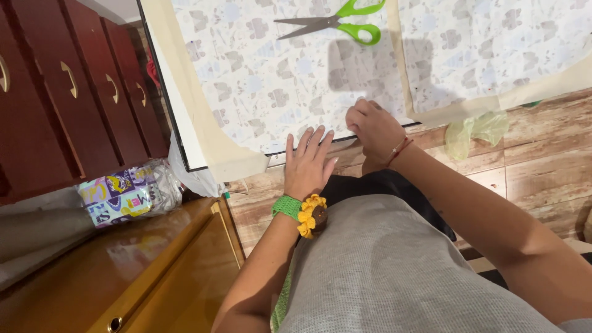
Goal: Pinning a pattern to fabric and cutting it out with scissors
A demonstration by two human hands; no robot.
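The left hand lies flat, fingers spread, at the near edge of the pale animal-print fabric sheet. The right hand curls, fingertips pressing that same edge.

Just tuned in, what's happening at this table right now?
A person leans over a table edge covered with patterned fabric. The left hand lies flat, fingers spread, at the fabric's near edge. The right hand is curled, pressing or pinching that same edge beside it. Green-handled scissors lie closed on the fabric farther up, untouched. A second patterned piece lies to the right.
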